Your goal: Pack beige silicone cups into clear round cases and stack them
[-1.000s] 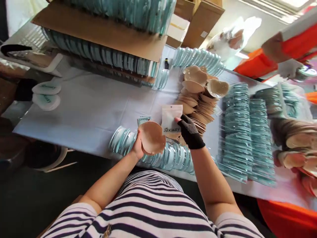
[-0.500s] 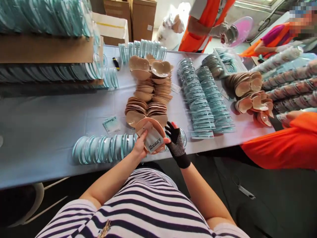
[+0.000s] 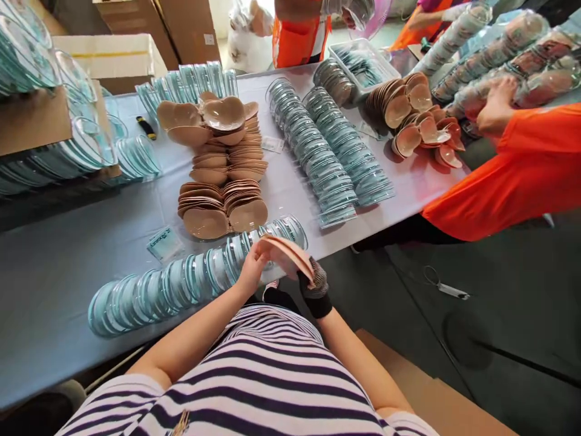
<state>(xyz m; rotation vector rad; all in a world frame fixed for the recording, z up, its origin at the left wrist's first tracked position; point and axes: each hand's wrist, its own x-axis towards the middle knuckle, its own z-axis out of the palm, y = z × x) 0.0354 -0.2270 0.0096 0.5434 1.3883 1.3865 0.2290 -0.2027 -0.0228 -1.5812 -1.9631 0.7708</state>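
Left hand: bare, pinching one end of tan cup piece.
Right hand: dark-gloved, gripping opposite end.
Clear packs: rowed along table edge.
Tan cup stack: nested, beyond packs.

Both arms reach forward from the torso and angle inward, bringing the hands near each other just in front of the body. The left arm is bent at the elbow, its forearm slanting up toward the middle; the left hand is bare, with fingers and thumb pinched together in a grip. The right arm slants in from the other side. The right hand, in a dark glove, sits slightly lower, its fingers curled, partly hidden.
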